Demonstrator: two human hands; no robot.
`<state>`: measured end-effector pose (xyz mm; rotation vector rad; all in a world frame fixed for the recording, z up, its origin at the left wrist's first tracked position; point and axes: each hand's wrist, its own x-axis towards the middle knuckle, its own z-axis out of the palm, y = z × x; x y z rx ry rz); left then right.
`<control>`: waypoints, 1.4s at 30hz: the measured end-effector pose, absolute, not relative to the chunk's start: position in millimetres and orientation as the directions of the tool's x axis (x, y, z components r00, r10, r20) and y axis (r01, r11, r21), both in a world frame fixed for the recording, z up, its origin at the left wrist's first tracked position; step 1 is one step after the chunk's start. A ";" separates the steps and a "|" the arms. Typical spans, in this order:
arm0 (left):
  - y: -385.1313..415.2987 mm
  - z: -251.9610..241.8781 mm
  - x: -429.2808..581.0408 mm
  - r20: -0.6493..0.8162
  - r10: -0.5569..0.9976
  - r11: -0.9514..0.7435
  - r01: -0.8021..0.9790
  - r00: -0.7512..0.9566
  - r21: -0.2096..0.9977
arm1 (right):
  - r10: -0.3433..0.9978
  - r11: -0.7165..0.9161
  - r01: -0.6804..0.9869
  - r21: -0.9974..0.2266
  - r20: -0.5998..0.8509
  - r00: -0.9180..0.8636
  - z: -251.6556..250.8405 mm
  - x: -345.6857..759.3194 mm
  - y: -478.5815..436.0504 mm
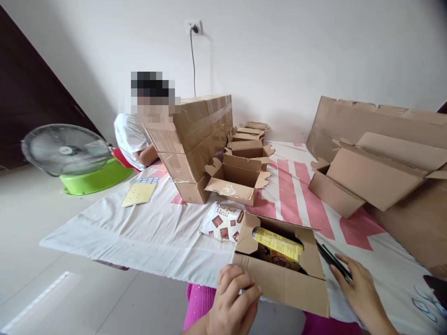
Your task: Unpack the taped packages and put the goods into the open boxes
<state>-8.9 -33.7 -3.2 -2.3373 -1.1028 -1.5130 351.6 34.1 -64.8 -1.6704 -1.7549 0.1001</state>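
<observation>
Head camera view: an open cardboard box [279,286] sits at the near edge of the tabletop [104,228], which is covered with a white and pink cloth. Inside it lies a yellow pack [279,245], partly hidden by the box's flaps. The left hand [234,300] is at the box's near left corner, its fingers curled; whether they pinch the cardboard cannot be told. On the other side, the right hand [361,281] has its fingers closed around a slim dark object [333,261], which slants just beside the box's right side; what it is cannot be made out.

A white packet [223,224] printed "Meal" lies just left of the box. Beyond it, open boxes [237,190] stand in a row alongside a stack of taped boxes [192,160]. Behind that stack sits another person [130,135] in a white top, with a fan [66,149] farther left. Larger open cartons [377,172] lean together at the right.
</observation>
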 end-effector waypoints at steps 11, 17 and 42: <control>-14.4 -15.5 -52.1 0.824 0.559 -0.626 0.697 0.088 0.350 | 0.545 0.748 0.662 -0.051 0.616 -0.569 25.1 254.9 10.3; 48.1 -46.6 -114.7 0.280 0.960 -0.046 0.975 -0.018 0.218 | 0.586 0.695 0.719 -0.001 0.579 -0.566 11.8 250.7 16.6; 176.8 14.0 -145.4 0.423 0.906 -0.061 0.982 -0.020 0.178 | 0.629 0.667 0.725 -0.170 0.650 -0.426 12.2 242.6 7.9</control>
